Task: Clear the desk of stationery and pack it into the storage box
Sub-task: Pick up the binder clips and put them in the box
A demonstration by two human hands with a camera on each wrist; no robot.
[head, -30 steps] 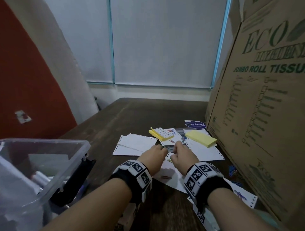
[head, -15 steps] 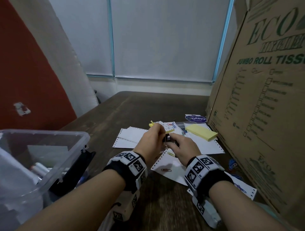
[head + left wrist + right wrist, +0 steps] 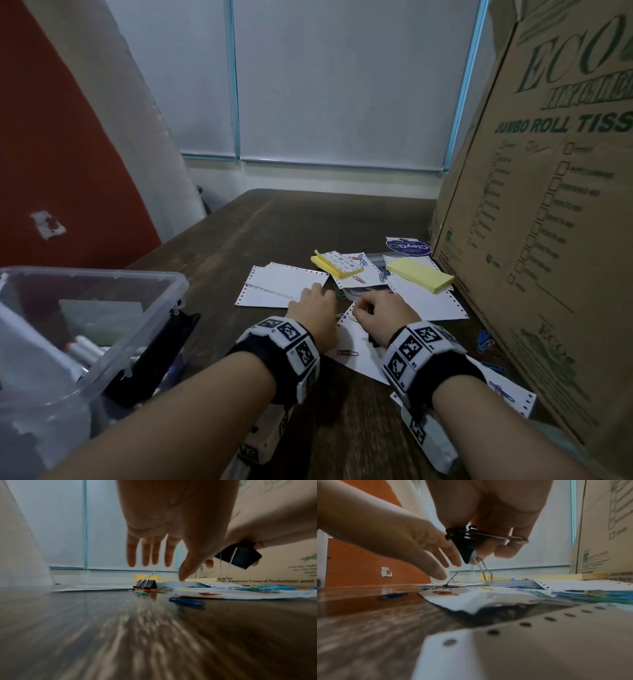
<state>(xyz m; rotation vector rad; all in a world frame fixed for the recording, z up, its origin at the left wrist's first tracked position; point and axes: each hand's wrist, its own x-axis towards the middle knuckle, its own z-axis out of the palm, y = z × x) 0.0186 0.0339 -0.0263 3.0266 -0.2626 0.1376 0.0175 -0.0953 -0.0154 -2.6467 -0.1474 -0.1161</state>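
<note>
A: From the head view, what do you see?

B: Both hands low over the desk (image 3: 274, 233). The left hand (image 3: 313, 317) lies beside a white perforated sheet (image 3: 277, 284); the right hand (image 3: 385, 317) is curled over another sheet. Its grasp is hidden here. Two yellow sticky note pads (image 3: 419, 277) lie further back, near a big cardboard box (image 3: 548, 240). The clear storage box (image 3: 92, 325) stands at the near left, well apart from the papers.

A: And the left wrist view?

B: The left hand (image 3: 171, 520) hangs above the desk with straight, spread fingers (image 3: 149, 553), grasping nothing. Below them a black binder clip (image 3: 145, 584) sits on the desk. A blue paper clip (image 3: 187, 602) lies nearer. At right, the other hand grips a second black binder clip (image 3: 240, 557).

A: The right wrist view?

B: The right hand (image 3: 488, 507) clasps that held binder clip (image 3: 465, 545) in curled fingers, raised off the desk, wire handles dangling. Coloured paper clips (image 3: 590, 595) are scattered on the sheets.
</note>
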